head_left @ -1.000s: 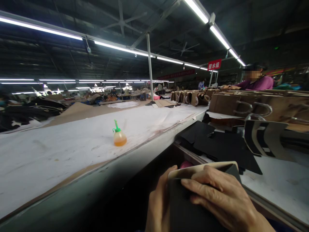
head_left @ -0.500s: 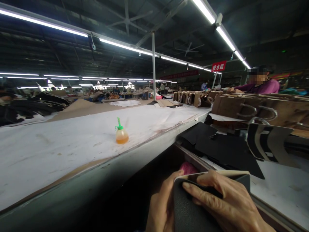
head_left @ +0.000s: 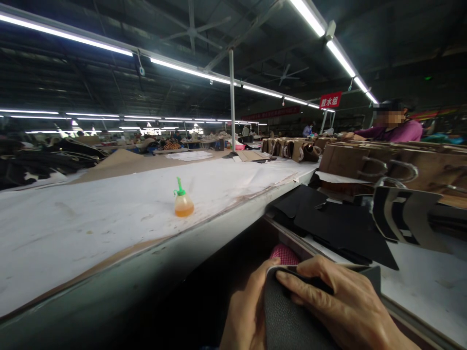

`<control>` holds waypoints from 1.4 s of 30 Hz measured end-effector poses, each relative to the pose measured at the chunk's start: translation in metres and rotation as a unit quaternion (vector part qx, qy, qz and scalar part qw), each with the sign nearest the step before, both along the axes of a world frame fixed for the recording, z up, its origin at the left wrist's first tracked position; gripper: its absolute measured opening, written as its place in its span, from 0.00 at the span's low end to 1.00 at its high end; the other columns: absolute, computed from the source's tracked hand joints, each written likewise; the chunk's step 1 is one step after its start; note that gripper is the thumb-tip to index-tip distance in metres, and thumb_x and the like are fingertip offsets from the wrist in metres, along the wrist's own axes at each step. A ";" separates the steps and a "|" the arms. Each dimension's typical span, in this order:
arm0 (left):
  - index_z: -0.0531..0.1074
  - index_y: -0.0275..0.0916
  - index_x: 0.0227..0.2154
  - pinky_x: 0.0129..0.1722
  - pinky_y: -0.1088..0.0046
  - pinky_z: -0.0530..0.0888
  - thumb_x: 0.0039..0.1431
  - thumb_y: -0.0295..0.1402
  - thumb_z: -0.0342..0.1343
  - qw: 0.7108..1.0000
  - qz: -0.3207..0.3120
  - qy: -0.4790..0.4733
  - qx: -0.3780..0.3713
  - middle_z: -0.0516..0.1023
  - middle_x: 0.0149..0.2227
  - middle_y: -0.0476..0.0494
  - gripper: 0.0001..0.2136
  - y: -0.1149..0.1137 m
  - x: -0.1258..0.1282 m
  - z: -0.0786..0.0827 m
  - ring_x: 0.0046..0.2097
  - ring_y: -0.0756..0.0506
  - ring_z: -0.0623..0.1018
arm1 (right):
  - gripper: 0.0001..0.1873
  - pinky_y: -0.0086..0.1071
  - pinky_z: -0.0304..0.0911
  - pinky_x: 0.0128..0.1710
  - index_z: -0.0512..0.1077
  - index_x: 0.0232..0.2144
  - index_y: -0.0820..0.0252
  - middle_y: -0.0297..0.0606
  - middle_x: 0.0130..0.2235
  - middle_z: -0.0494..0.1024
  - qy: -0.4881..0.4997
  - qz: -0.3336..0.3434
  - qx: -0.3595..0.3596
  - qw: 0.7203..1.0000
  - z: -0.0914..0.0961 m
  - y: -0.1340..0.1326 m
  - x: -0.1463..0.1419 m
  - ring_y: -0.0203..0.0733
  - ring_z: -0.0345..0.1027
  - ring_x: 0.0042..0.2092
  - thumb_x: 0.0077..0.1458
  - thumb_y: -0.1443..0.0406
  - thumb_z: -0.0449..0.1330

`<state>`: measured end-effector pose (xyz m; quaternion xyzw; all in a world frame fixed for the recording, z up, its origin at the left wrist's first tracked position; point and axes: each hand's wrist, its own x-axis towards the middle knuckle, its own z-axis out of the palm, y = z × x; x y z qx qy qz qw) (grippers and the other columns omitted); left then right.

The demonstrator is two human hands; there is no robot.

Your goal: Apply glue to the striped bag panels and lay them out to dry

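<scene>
Low in the head view, both my hands hold a black textured leather piece (head_left: pixel 292 321) with a pale lining edge. My left hand (head_left: pixel 244 311) grips its left side, thumb up along the edge. My right hand (head_left: pixel 339 306) lies over its top with fingers pressed down on the folded edge. A pink mesh object (head_left: pixel 284 253) shows just behind the piece.
A long white-covered table (head_left: pixel 109 218) carries a small orange glue bottle (head_left: pixel 183 203) with a green nozzle. Black cut pieces (head_left: pixel 328 218) lie stacked to the right, brown handbags (head_left: pixel 365 163) behind them. A person in purple (head_left: pixel 394 130) sits at the far right.
The leather piece has dropped lower in view and its pale upper edge has been pressed down under my right fingers. The view shifted slightly.
</scene>
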<state>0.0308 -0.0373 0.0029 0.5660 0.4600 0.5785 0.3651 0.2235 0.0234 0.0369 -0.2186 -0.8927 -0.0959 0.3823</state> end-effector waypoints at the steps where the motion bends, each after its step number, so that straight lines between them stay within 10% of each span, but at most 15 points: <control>1: 0.74 0.47 0.60 0.41 0.70 0.79 0.66 0.53 0.51 1.000 0.005 0.012 -0.014 0.84 0.34 0.42 0.26 -0.001 0.000 0.002 0.32 0.42 0.83 | 0.25 0.23 0.69 0.34 0.67 0.63 0.39 0.32 0.39 0.78 0.004 -0.004 -0.015 1.000 0.001 0.001 -0.001 0.32 0.73 0.34 0.69 0.68 0.55; 9: 0.82 0.42 0.49 0.55 0.66 0.75 0.64 0.53 0.52 0.993 0.049 -0.036 -0.102 0.83 0.50 0.40 0.24 0.004 -0.010 0.001 0.54 0.37 0.78 | 0.20 0.23 0.67 0.31 0.72 0.58 0.42 0.31 0.37 0.77 -0.010 0.002 -0.065 0.998 0.002 0.010 -0.006 0.31 0.72 0.32 0.67 0.67 0.56; 17: 0.80 0.40 0.44 0.37 0.75 0.74 0.63 0.55 0.55 0.999 -0.027 -0.025 -0.011 0.81 0.33 0.46 0.23 0.013 -0.006 0.006 0.36 0.45 0.79 | 0.21 0.24 0.69 0.33 0.71 0.60 0.44 0.34 0.38 0.77 -0.024 0.012 -0.074 0.997 -0.002 0.004 -0.007 0.33 0.73 0.35 0.69 0.67 0.53; 24: 0.80 0.41 0.43 0.40 0.77 0.75 0.67 0.45 0.55 1.000 -0.012 0.004 0.006 0.85 0.38 0.45 0.14 0.018 -0.004 0.006 0.39 0.45 0.83 | 0.18 0.24 0.66 0.29 0.72 0.57 0.46 0.33 0.35 0.76 -0.017 0.044 -0.063 0.997 0.009 0.005 -0.013 0.32 0.71 0.32 0.70 0.67 0.53; 42: 0.85 0.52 0.37 0.48 0.73 0.76 0.67 0.47 0.55 0.972 0.198 0.091 0.090 0.87 0.38 0.49 0.14 0.000 0.003 0.004 0.35 0.45 0.82 | 0.02 0.22 0.71 0.32 0.71 0.39 0.54 0.30 0.32 0.79 0.168 -0.060 -0.068 0.981 0.005 -0.003 -0.016 0.32 0.77 0.31 0.65 0.64 0.61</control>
